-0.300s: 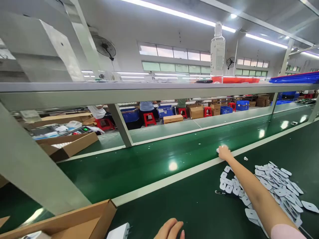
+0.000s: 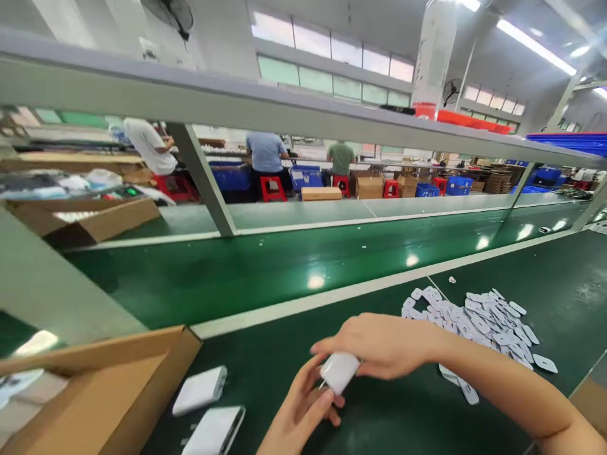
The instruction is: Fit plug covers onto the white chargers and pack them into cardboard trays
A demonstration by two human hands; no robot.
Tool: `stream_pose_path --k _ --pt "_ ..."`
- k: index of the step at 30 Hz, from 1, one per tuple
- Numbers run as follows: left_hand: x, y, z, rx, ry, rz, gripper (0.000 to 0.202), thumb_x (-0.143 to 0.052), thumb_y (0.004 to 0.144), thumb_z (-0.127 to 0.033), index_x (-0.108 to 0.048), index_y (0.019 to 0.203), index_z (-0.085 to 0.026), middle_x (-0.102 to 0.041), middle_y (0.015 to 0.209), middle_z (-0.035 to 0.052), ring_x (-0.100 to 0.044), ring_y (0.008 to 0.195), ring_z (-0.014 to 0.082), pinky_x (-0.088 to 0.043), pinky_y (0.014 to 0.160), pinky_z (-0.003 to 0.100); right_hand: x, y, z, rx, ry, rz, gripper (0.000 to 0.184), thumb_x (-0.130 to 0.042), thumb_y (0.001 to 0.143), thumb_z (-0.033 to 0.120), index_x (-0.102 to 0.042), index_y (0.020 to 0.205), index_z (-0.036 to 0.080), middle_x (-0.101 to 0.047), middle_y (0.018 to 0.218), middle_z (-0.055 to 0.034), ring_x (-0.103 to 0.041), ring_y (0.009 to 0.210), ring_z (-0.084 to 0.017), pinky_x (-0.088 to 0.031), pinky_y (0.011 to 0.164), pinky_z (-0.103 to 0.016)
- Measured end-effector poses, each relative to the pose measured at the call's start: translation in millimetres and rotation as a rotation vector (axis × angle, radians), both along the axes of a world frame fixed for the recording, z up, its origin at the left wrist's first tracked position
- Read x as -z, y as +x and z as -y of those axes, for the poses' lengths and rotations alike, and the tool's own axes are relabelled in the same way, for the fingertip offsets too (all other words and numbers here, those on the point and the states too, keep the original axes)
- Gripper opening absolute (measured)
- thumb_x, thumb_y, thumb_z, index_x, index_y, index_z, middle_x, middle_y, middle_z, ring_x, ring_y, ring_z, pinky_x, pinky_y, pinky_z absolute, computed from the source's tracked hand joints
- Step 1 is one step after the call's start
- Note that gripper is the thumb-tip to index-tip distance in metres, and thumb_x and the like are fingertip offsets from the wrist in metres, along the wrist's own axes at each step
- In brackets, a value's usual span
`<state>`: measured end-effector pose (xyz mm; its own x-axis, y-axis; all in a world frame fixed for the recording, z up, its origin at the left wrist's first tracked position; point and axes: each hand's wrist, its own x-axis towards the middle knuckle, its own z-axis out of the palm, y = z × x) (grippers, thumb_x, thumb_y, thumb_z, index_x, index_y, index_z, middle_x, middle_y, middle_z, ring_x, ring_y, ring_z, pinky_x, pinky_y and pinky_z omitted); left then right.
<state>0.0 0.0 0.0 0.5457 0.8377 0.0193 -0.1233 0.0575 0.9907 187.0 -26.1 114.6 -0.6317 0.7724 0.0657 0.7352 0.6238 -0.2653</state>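
1. Glossy white boxy plastic block [image 2: 340, 373]: held up between both hands, above the dark green tabletop [image 2: 389, 420], clear of it. Thin prong-like bits at its left edge, too small to be sure.
2. Left hand [image 2: 303, 407]: curled, thumb and fingers gripping the block from the lower left.
3. Right hand [image 2: 374, 344]: bent over the block's upper right side, touching it; some fingers hidden, so cannot tell whether it pinches or only steadies.
4. Left of the hands: two more white plastic blocks, one farther [image 2: 200, 390], one nearer [image 2: 214, 433], lying apart from each other, prongs sticking out. Both just beside an open brown cardboard box [image 2: 156, 385].
5. Right side: loose heap of flat white rounded plates [image 2: 493, 322], partly behind the right forearm; a few lie loose at its edges.
6. Risk, my guess: block looks smooth, so a loose left grip could let it twist or drop onto the tabletop.
7. Pressing at an angle could bend the thin bits or scuff the shell.
8. Right forearm passes close to the heap; a low sweep might scatter plates.
9. Left wrist swinging outward could knock the nearer block into its neighbour or the box.
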Motion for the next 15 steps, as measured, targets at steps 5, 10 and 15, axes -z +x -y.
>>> stream_pose_path --k 5,10,15 --pt "-13.7 -14 4 0.272 -0.069 0.006 0.024 -0.073 0.07 -0.033 -0.062 0.084 -0.017 -0.066 0.077 0.0036 -0.06 0.07 0.0161 -0.05 0.07 0.027 8.4 -4 29 0.011 0.053 -0.106 0.054 -0.054 0.085 0.022 -0.036 0.135 0.019 -0.059 0.12 -0.0091 -0.053 0.109 -0.02 -0.044 0.09 -0.032" --pt "-16.8 -23 8 0.22 0.066 0.076 0.021 -0.07 0.072 -0.019 -0.062 0.091 -0.022 -0.063 0.108 0.0071 -0.058 0.101 0.0224 -0.05 0.084 0.033 67.3 92 33 0.658 0.362 -0.131 0.02 -0.052 0.084 0.021 -0.063 0.101 0.026 -0.065 0.087 -0.0047 -0.063 0.082 -0.022 -0.05 0.069 -0.034" --pt "-20.1 -21 13 0.177 0.101 0.097 0.018 -0.069 0.072 -0.018 -0.066 0.089 -0.023 -0.062 0.111 0.0071 -0.058 0.1 0.0225 -0.053 0.079 0.031 100.9 121 36 0.774 0.34 -0.067 0.012 -0.053 0.083 0.024 -0.064 0.084 0.022 -0.067 0.079 -0.0083 -0.063 0.069 -0.022 -0.049 0.06 -0.033"
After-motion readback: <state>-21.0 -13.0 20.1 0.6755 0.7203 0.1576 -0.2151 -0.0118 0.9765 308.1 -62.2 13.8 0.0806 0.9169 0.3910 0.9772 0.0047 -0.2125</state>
